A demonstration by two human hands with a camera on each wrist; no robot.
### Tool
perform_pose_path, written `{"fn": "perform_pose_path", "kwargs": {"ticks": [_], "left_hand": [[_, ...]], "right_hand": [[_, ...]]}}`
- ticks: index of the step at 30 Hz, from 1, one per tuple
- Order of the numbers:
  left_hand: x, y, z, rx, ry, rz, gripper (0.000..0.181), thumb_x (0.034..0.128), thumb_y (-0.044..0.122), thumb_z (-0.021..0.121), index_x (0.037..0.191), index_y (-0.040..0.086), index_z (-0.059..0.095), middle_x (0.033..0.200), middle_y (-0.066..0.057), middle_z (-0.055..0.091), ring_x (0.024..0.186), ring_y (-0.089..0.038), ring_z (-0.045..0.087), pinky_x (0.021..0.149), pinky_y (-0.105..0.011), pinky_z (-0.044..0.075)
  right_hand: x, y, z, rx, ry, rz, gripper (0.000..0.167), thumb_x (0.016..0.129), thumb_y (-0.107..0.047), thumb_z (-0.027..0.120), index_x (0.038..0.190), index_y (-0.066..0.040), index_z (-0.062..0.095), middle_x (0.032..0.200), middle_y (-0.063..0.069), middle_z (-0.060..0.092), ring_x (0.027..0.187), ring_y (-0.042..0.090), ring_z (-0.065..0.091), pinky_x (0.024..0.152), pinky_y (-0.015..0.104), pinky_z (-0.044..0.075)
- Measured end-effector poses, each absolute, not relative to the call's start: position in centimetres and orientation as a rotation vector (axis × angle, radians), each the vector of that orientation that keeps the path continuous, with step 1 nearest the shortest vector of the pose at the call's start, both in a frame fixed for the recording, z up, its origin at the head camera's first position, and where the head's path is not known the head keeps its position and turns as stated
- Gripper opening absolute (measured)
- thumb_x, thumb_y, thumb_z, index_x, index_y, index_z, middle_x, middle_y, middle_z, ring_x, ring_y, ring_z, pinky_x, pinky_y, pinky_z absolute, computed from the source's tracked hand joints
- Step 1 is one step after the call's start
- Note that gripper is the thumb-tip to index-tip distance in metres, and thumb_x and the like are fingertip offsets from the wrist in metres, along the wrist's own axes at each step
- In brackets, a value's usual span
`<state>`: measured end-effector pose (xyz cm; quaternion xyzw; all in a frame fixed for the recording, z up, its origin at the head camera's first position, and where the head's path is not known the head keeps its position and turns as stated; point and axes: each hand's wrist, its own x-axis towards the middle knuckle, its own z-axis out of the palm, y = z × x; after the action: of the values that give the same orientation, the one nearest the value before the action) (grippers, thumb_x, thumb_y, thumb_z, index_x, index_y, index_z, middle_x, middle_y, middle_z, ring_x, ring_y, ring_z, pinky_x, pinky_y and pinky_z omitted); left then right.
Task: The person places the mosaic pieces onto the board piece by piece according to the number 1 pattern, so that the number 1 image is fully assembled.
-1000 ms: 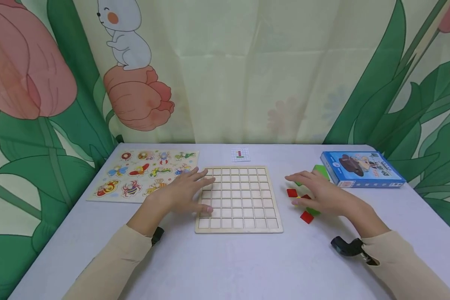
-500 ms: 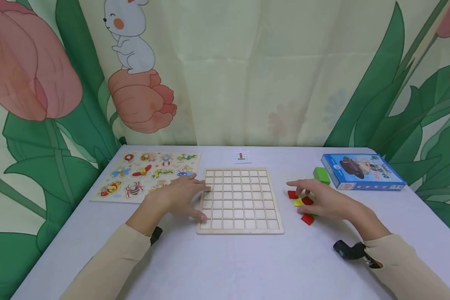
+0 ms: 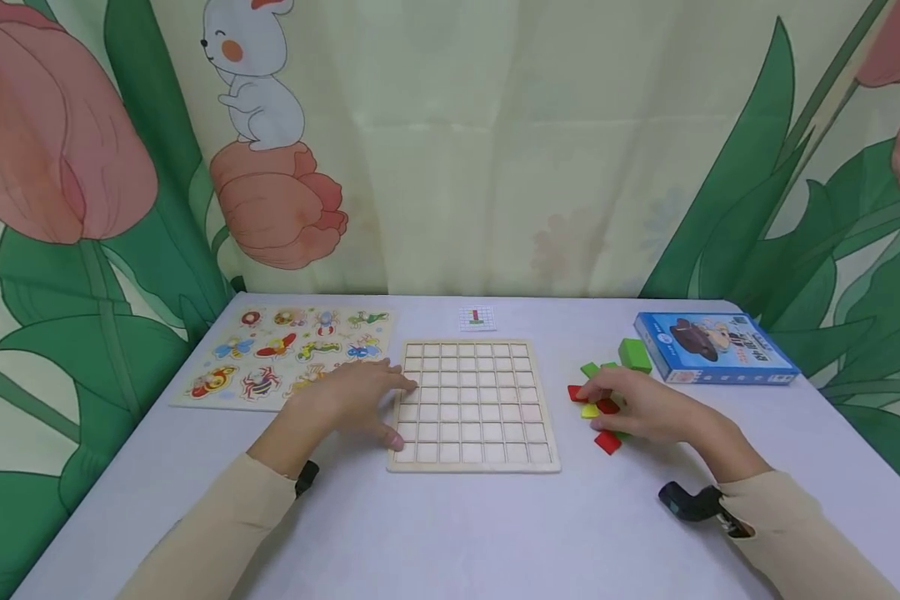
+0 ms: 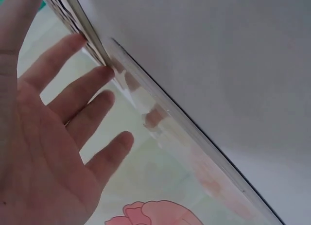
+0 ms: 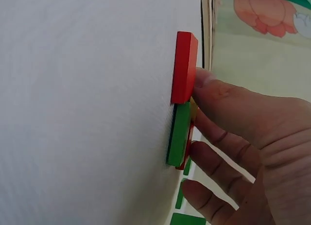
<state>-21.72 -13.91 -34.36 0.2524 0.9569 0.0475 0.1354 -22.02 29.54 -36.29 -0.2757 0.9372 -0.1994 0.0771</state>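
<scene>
A pale wooden grid board lies mid-table. My left hand rests along its left edge, thumb at the lower left corner, fingers higher up. In the left wrist view, fingertips touch the board's edge. My right hand hovers low over a small pile of tiles, thumb and index apart. Around it lie a red tile, another red tile, a yellow tile and green pieces. In the right wrist view the thumb is beside a red tile, above a green tile.
A puzzle sheet with insect pictures lies left. Behind the board is a small gridded card showing a red and green pattern. A green block stands beside a blue box at the back right. A patterned curtain hangs behind.
My left hand has drawn its fingers back to the board's left edge. The right hand has lowered onto the tiles, its index finger bending and coming nearer the thumb.
</scene>
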Motion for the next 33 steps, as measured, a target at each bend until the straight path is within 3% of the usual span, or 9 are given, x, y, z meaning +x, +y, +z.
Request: {"fn": "perform_pose_path", "kwargs": {"ticks": [8,16,21,25,28,33], "left_hand": [[-22.1,-13.9,-34.4,0.730,2.772,0.269,0.083,0.0734,0.053,0.090,0.143,0.020,0.059,0.153,-0.006,0.052,0.146,-0.032,0.042,0.117,-0.052,0.034],[-22.3,-13.7,-34.6,0.742,2.736,0.313,0.086,0.0750,0.052,0.088,0.146,0.018,0.056,0.164,-0.010,0.035,0.152,-0.032,0.033,0.120,-0.050,0.030],[-22.6,-13.8,-34.8,0.766,2.707,0.353,0.093,0.0764,0.050,0.088,0.152,0.017,0.047,0.160,-0.009,0.042,0.149,-0.031,0.037,0.120,-0.049,0.030],[-22.8,-13.7,-34.8,0.789,2.701,0.328,0.100,0.0754,0.050,0.089,0.157,0.019,0.041,0.157,-0.011,0.045,0.146,-0.032,0.040,0.118,-0.050,0.032],[-22.9,-13.3,-34.8,0.810,2.698,0.313,0.098,0.0745,0.049,0.090,0.156,0.020,0.043,0.156,-0.013,0.046,0.145,-0.033,0.042,0.117,-0.051,0.033],[-23.3,-12.3,-35.2,0.820,2.699,0.343,0.095,0.0695,0.048,0.094,0.149,0.023,0.049,0.151,-0.010,0.050,0.140,-0.031,0.047,0.114,-0.051,0.037]], "right_hand": [[-22.9,29.3,-35.9,-0.853,2.793,-0.540,0.026,0.088,-0.013,0.082,0.111,-0.021,0.073,0.105,-0.009,0.066,0.096,0.015,0.058,0.084,0.031,0.055],[-22.7,28.9,-36.2,-0.904,2.806,-0.528,0.023,0.092,-0.017,0.079,0.113,-0.023,0.073,0.111,-0.009,0.067,0.103,0.016,0.056,0.089,0.037,0.053],[-22.4,28.9,-36.0,-0.874,2.807,-0.545,0.022,0.091,-0.016,0.079,0.112,-0.021,0.074,0.109,-0.008,0.067,0.103,0.017,0.058,0.087,0.036,0.055],[-21.9,29.2,-35.9,-0.846,2.789,-0.627,0.024,0.092,-0.012,0.078,0.114,-0.020,0.074,0.111,-0.008,0.068,0.109,0.020,0.060,0.091,0.041,0.055],[-21.7,29.9,-35.9,-0.803,2.809,-0.694,0.026,0.093,-0.014,0.077,0.118,-0.022,0.073,0.113,-0.010,0.067,0.113,0.020,0.060,0.093,0.045,0.053],[-21.2,30.8,-36.2,-0.795,2.841,-0.867,0.026,0.094,-0.015,0.076,0.119,-0.022,0.071,0.114,-0.010,0.067,0.109,0.018,0.062,0.092,0.041,0.054]]}}
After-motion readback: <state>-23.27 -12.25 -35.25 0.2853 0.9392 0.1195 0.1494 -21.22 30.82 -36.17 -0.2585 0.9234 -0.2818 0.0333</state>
